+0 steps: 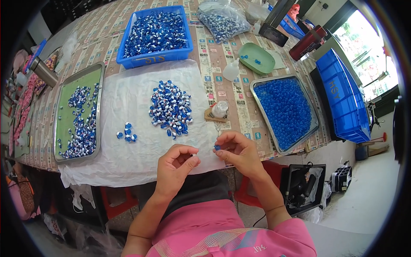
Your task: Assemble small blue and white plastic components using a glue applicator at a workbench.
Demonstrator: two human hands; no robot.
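My left hand (176,168) is closed in a pinch on a small white piece (195,154). Between the fingertips of my right hand (240,155) is a small blue bead (217,147). The two hands are apart, over the near edge of a crumpled white sheet (122,94). Beyond them on the sheet lies a pile of blue-and-white pieces (171,111), with a small cluster (128,132) of similar pieces to its left. Just past my right hand, a small clear bottle (220,109) rests by a wooden block (209,114).
At left, a green-lined metal tray (64,103) bears more two-coloured pieces. A blue bin (154,61) of them stands behind the sheet. At right is a metal tray (314,128) full of blue beads. Farther back are a green dish (265,60), a squeeze bottle (231,70) and a filled bag (222,21).
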